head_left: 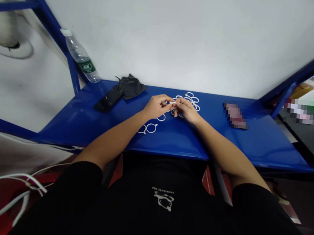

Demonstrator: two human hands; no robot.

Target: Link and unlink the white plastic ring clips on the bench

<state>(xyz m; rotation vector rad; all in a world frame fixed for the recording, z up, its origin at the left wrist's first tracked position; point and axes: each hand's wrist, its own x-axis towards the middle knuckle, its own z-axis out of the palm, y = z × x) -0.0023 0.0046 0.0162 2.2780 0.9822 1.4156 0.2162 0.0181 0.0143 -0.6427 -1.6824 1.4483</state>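
Both my hands meet over the middle of a blue shelf (89, 125). My left hand (156, 106) and my right hand (185, 109) are closed in a pinch on one small white plastic ring piece (172, 103) held between them. Behind and under my right hand lies a pile of several white plastic rings (192, 97). A joined pair of white rings (148, 128) lies on the shelf below my left wrist, and another single ring (161, 117) lies just beside that wrist.
A black phone (108, 99) and a black crumpled cloth (130, 86) lie at the left back. A plastic water bottle (80, 58) leans against the blue frame post. A blurred object (235, 116) lies at the right. White cables (6, 187) hang at lower left.
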